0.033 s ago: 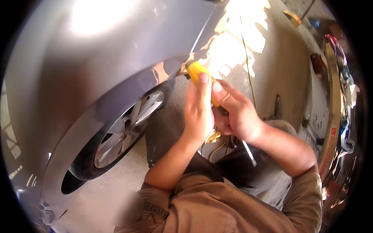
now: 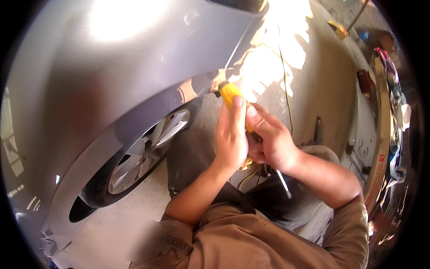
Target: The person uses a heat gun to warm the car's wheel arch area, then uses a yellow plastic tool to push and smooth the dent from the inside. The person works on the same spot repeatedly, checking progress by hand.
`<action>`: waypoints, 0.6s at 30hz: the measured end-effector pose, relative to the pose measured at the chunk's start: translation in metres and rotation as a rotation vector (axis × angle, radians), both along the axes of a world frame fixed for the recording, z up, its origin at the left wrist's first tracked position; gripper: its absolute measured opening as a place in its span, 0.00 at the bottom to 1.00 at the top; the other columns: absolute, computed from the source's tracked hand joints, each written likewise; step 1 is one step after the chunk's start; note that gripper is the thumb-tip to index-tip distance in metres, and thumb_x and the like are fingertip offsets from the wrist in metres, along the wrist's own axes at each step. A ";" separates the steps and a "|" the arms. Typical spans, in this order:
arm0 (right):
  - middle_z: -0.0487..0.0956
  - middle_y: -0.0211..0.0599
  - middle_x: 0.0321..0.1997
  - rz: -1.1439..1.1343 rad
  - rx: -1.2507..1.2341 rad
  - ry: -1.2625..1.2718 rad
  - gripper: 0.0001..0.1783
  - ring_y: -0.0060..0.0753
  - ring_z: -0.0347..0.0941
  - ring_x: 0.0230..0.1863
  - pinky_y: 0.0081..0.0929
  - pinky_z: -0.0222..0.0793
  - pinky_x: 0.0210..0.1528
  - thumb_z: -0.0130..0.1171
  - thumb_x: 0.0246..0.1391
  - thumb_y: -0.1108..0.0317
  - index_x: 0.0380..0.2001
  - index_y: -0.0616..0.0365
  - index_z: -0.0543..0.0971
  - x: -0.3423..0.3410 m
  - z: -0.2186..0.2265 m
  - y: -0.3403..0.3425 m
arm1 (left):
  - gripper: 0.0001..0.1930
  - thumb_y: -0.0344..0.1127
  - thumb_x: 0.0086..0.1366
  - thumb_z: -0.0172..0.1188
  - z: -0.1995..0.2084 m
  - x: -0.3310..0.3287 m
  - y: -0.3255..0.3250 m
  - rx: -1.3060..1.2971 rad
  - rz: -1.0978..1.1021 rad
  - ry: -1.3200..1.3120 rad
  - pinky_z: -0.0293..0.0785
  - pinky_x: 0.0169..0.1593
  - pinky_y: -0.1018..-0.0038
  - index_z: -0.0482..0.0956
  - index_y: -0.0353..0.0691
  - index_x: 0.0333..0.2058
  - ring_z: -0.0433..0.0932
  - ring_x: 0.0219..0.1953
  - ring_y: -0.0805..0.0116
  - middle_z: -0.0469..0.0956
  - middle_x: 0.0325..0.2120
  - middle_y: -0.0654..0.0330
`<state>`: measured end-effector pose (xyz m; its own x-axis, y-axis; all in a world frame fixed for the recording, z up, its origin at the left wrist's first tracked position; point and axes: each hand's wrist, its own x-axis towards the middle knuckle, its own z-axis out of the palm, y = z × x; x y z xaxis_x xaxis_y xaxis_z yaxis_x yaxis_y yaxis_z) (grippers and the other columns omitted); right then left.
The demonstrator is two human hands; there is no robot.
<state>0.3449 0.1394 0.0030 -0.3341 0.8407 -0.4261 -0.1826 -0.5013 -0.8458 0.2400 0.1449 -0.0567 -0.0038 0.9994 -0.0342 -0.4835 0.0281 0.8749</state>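
Observation:
My left hand [image 2: 230,139] is closed around a yellow-handled tool [image 2: 229,95], thumb lying along the handle. The tool's tip points at the lower edge of a silver car fender [image 2: 134,71], beside the wheel arch. My right hand [image 2: 274,144] grips the tool's dark lower part just right of the left hand. A thin metal rod [image 2: 284,184] sticks out below the right hand. The car's wheel [image 2: 139,157], with a silver spoked rim and black tyre, sits to the left of both hands. My knees in tan clothing fill the bottom.
A yellow cable [image 2: 286,89] runs across the sunlit concrete floor [image 2: 322,80] behind my hands. A dark object [image 2: 318,130] lies on the floor to the right. Cluttered items and a curved board [image 2: 383,134] line the right side. A small yellow object [image 2: 338,29] lies far up right.

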 end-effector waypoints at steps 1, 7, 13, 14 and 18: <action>0.65 0.24 0.18 -0.011 -0.029 -0.015 0.23 0.15 0.53 0.11 0.19 0.48 0.13 0.41 0.74 0.48 0.47 0.59 0.72 0.000 -0.003 -0.004 | 0.24 0.53 0.79 0.42 -0.003 0.000 -0.003 -0.011 -0.007 0.025 0.70 0.48 0.77 0.74 0.35 0.45 0.73 0.42 0.74 0.75 0.38 0.60; 0.74 0.29 0.33 0.043 -0.099 -0.093 0.29 0.14 0.64 0.21 0.15 0.59 0.22 0.43 0.73 0.48 0.63 0.60 0.67 0.005 -0.013 -0.006 | 0.23 0.52 0.79 0.41 -0.007 -0.005 -0.010 -0.032 -0.070 -0.097 0.71 0.46 0.76 0.73 0.37 0.43 0.74 0.40 0.74 0.75 0.37 0.60; 0.62 0.25 0.20 0.038 -0.039 -0.200 0.31 0.17 0.51 0.15 0.20 0.50 0.18 0.39 0.72 0.42 0.65 0.55 0.64 -0.011 -0.011 -0.002 | 0.19 0.49 0.80 0.42 -0.008 -0.011 -0.004 0.015 -0.037 -0.133 0.72 0.42 0.76 0.70 0.36 0.43 0.74 0.35 0.75 0.75 0.33 0.61; 0.59 0.24 0.14 0.040 -0.037 -0.224 0.31 0.18 0.48 0.10 0.21 0.47 0.14 0.38 0.72 0.41 0.65 0.53 0.63 -0.013 -0.010 -0.001 | 0.19 0.48 0.80 0.42 -0.010 -0.011 -0.004 0.028 -0.034 -0.119 0.72 0.42 0.76 0.70 0.36 0.43 0.74 0.35 0.75 0.76 0.33 0.61; 0.59 0.24 0.14 0.020 -0.035 -0.248 0.30 0.18 0.48 0.10 0.21 0.48 0.14 0.38 0.73 0.42 0.63 0.53 0.65 -0.016 -0.010 -0.003 | 0.18 0.47 0.80 0.43 -0.008 -0.015 -0.003 0.037 -0.034 -0.144 0.71 0.43 0.76 0.71 0.36 0.42 0.74 0.35 0.75 0.76 0.33 0.62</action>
<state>0.3285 0.1366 -0.0072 -0.2319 0.8184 -0.5258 0.0390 -0.5323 -0.8457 0.2254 0.1417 -0.0649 0.0324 0.9995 0.0047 -0.6037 0.0158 0.7971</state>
